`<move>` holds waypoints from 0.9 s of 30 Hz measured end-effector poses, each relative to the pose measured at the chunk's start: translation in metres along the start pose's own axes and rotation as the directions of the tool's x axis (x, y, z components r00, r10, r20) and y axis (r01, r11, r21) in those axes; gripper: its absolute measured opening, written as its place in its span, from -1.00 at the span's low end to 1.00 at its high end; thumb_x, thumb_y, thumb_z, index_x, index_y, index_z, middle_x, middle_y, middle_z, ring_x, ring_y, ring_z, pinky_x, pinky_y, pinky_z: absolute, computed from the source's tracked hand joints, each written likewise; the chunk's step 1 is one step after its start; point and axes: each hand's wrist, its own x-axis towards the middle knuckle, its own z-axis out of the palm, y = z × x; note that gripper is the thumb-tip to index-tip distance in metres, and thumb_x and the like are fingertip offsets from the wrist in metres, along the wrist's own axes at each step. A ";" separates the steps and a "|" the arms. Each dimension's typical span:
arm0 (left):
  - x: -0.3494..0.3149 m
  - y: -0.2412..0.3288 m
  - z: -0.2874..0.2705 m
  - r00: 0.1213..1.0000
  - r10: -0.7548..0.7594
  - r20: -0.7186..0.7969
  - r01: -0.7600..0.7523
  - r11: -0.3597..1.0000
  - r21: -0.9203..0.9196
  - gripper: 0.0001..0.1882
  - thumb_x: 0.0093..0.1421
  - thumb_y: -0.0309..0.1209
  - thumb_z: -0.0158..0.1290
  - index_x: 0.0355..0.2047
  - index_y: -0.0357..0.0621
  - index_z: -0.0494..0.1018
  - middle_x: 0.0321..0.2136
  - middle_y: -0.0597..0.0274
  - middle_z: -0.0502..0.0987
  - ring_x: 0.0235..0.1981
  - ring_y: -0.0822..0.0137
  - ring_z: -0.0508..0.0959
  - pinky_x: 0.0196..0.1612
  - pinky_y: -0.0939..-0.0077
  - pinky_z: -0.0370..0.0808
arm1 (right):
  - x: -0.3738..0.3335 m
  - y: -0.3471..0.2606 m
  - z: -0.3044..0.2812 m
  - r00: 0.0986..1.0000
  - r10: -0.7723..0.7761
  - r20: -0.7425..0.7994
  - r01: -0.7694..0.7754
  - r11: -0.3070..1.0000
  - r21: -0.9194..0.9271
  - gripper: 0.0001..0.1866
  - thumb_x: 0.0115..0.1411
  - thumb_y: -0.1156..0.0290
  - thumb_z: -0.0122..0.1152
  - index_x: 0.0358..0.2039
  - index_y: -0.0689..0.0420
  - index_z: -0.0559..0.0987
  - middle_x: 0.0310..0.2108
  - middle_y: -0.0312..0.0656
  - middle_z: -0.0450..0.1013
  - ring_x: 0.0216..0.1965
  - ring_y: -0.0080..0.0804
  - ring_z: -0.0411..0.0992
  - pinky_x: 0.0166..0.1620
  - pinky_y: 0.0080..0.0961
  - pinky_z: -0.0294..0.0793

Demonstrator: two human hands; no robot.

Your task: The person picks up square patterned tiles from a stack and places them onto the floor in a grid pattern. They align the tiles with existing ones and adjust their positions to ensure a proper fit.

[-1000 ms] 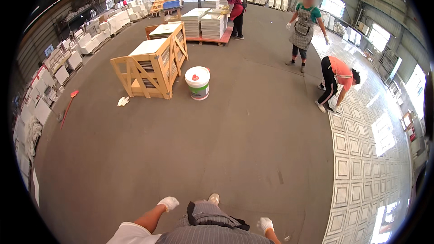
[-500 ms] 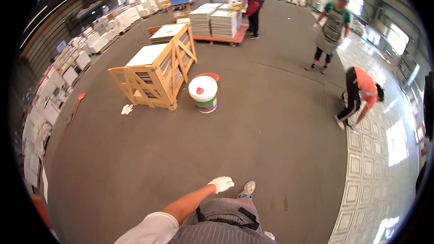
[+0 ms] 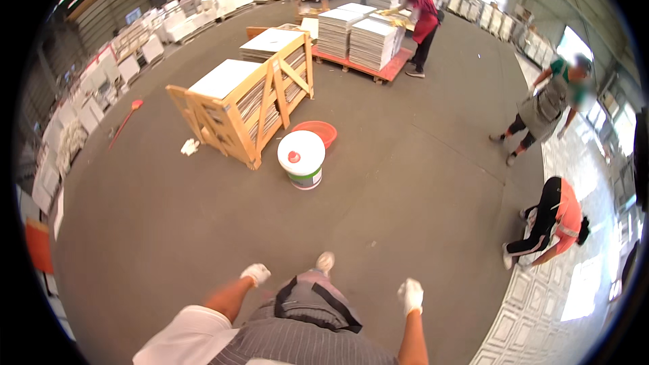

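Note:
My left hand (image 3: 256, 274), in a white glove, hangs over the floor left of my striped apron (image 3: 304, 334). Its fingers are curled in, and nothing shows in them. On the other side my right hand (image 3: 411, 296), gloved in white as well, is held forward in a loose fist with nothing visible in it. Neither hand touches anything. Ahead of me stands a white bucket (image 3: 301, 152) with a red cap on its lid. A red basin (image 3: 326, 132) sits just behind it.
A wooden crate (image 3: 236, 111) of stacked panels stands beyond the bucket, near white gloves (image 3: 190, 147) on the floor. Farther off, a person (image 3: 422, 17) works by stacks on a red pallet (image 3: 365, 71). At right, one person stands (image 3: 547, 101), another bends (image 3: 558, 216) over patterned panels (image 3: 520, 311).
I have moved forward and my view has swung left. My left hand has drawn back, while my right hand has come into view. The standing person at right has leaned over.

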 end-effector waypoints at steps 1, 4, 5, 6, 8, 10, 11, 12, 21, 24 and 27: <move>0.019 0.001 0.001 1.000 0.018 -0.015 -0.016 0.995 0.103 -0.60 0.04 -0.15 -0.04 -0.24 -0.15 0.55 -0.21 -0.05 0.56 -0.13 0.02 0.55 -0.02 0.24 0.43 | 0.022 -0.051 0.008 0.942 0.311 0.126 -0.331 0.804 0.494 -0.86 0.20 0.35 0.08 -0.29 0.13 0.49 -0.52 -0.24 0.44 -0.56 -0.42 0.42 -0.47 -0.50 0.47; 0.080 0.046 -0.006 0.994 0.042 0.099 -0.047 0.998 0.043 -0.57 0.05 -0.12 -0.04 -0.20 -0.15 0.54 -0.20 -0.03 0.56 -0.13 0.03 0.54 0.00 0.23 0.42 | 0.089 -0.106 0.032 0.973 0.182 0.141 -0.228 0.852 0.471 -0.76 0.25 0.29 0.06 -0.12 0.12 0.49 -0.45 -0.30 0.46 -0.51 -0.57 0.42 -0.44 -0.61 0.45; 0.102 0.054 -0.008 0.992 0.055 0.109 -0.061 0.997 0.048 -0.56 0.06 -0.12 -0.05 -0.19 -0.16 0.54 -0.20 -0.03 0.56 -0.12 0.03 0.54 0.00 0.22 0.42 | 0.107 -0.122 0.042 0.968 0.164 0.192 -0.240 0.835 0.495 -0.76 0.25 0.29 0.07 -0.14 0.13 0.49 -0.47 -0.29 0.45 -0.53 -0.56 0.41 -0.47 -0.60 0.45; 0.126 0.072 -0.023 0.992 0.068 0.105 -0.073 0.996 0.048 -0.56 0.07 -0.11 -0.05 -0.19 -0.16 0.53 -0.20 -0.03 0.56 -0.12 0.02 0.54 0.00 0.22 0.42 | 0.127 -0.129 0.051 0.959 0.200 0.202 -0.275 0.832 0.481 -0.77 0.24 0.30 0.07 -0.15 0.13 0.49 -0.48 -0.29 0.45 -0.55 -0.54 0.41 -0.49 -0.58 0.45; 0.181 0.124 -0.058 0.976 0.183 0.121 -0.198 0.972 0.125 -0.55 0.08 -0.11 -0.08 -0.20 -0.18 0.53 -0.21 -0.08 0.55 -0.13 0.00 0.54 -0.02 0.19 0.42 | 0.160 -0.124 0.062 0.933 0.293 0.210 -0.359 0.797 0.485 -0.78 0.23 0.31 0.08 -0.18 0.15 0.49 -0.49 -0.27 0.45 -0.57 -0.50 0.41 -0.54 -0.55 0.43; 0.218 0.182 -0.111 0.958 0.250 0.142 -0.274 0.944 0.186 -0.55 0.09 -0.11 -0.10 -0.22 -0.20 0.53 -0.21 -0.13 0.54 -0.14 -0.02 0.53 -0.05 0.17 0.43 | 0.183 -0.115 0.069 0.890 0.414 0.188 -0.447 0.722 0.528 -0.83 0.22 0.37 0.07 -0.24 0.17 0.49 -0.51 -0.25 0.43 -0.59 -0.50 0.39 -0.58 -0.56 0.40; 0.234 0.221 -0.142 0.949 0.276 0.151 -0.303 0.931 0.203 -0.55 0.09 -0.10 -0.11 -0.23 -0.21 0.52 -0.22 -0.17 0.53 -0.15 -0.04 0.53 -0.07 0.16 0.43 | 0.191 -0.109 0.068 0.865 0.474 0.166 -0.480 0.685 0.548 -0.87 0.22 0.41 0.05 -0.30 0.19 0.50 -0.53 -0.25 0.41 -0.61 -0.52 0.36 -0.60 -0.59 0.37; 0.245 0.260 -0.168 0.937 0.343 0.057 -0.348 0.929 0.130 -0.55 0.10 -0.10 -0.12 -0.27 -0.23 0.52 -0.24 -0.19 0.52 -0.18 -0.07 0.53 -0.08 0.15 0.43 | 0.203 -0.083 0.064 0.854 0.490 0.173 -0.494 0.661 0.565 -0.86 0.17 0.39 0.08 -0.33 0.18 0.52 -0.55 -0.23 0.42 -0.60 -0.44 0.39 -0.59 -0.51 0.40; 0.405 0.483 -0.262 0.861 0.467 -0.204 -0.497 0.858 -0.133 -0.66 0.17 -0.15 -0.08 -0.21 -0.07 0.52 -0.18 0.01 0.54 -0.09 0.02 0.50 0.00 0.27 0.40 | 0.365 -0.083 0.045 0.828 0.513 0.228 -0.449 0.849 -0.280 -0.78 -0.06 0.28 0.20 -0.65 0.17 0.51 -0.62 -0.13 0.50 -0.52 -0.18 0.51 -0.46 -0.30 0.51; 0.432 0.517 -0.261 0.931 0.343 -0.120 -0.363 0.899 -0.243 -0.62 0.14 -0.12 -0.08 -0.19 -0.08 0.53 -0.15 0.01 0.54 -0.05 0.02 0.48 0.03 0.25 0.38 | 0.464 -0.140 0.059 0.808 0.526 0.266 -0.504 0.850 -0.152 -0.78 -0.07 0.28 0.20 -0.66 0.17 0.51 -0.61 -0.12 0.50 -0.51 -0.16 0.52 -0.45 -0.29 0.51; 0.467 0.525 -0.262 0.970 0.220 0.107 -0.207 0.971 -0.118 -0.57 0.10 -0.13 -0.10 -0.17 -0.10 0.54 -0.11 -0.02 0.52 -0.02 0.03 0.47 0.06 0.25 0.36 | 0.578 -0.185 0.063 0.810 0.498 0.309 -0.499 0.863 -0.081 -0.78 -0.07 0.28 0.21 -0.66 0.17 0.51 -0.60 -0.11 0.51 -0.50 -0.14 0.52 -0.44 -0.29 0.52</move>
